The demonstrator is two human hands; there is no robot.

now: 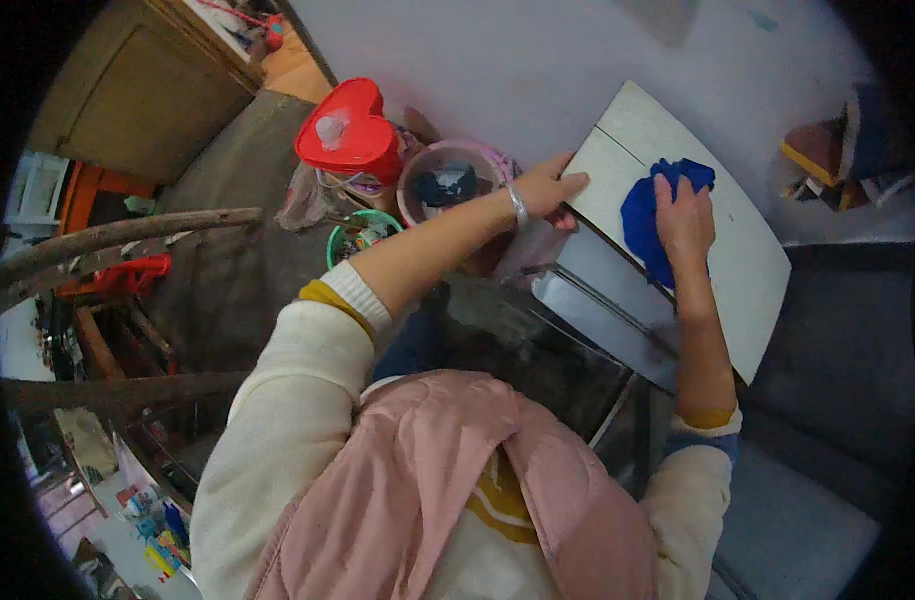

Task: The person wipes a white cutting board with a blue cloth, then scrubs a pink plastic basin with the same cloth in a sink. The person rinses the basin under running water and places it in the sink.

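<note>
A white flat-topped piece of furniture, perhaps a small cabinet (735,300), stands before me against the wall, with a thin dark line across its top near the far end. My left hand (549,186) grips the left edge of this top, thumb above and the other fingers partly hidden below. On the white surface lies a bunched blue cloth (641,217). My right hand (686,221) presses on the cloth and holds it, fingers bent into its folds.
Left of the cabinet stand a red heart-shaped box (352,135), a pinkish tub (411,196) with a dark thing inside, and a green-rimmed bin (336,241). A wooden pole-like piece (142,231) juts in at left. A dark sofa-like seat (840,337) adjoins at right.
</note>
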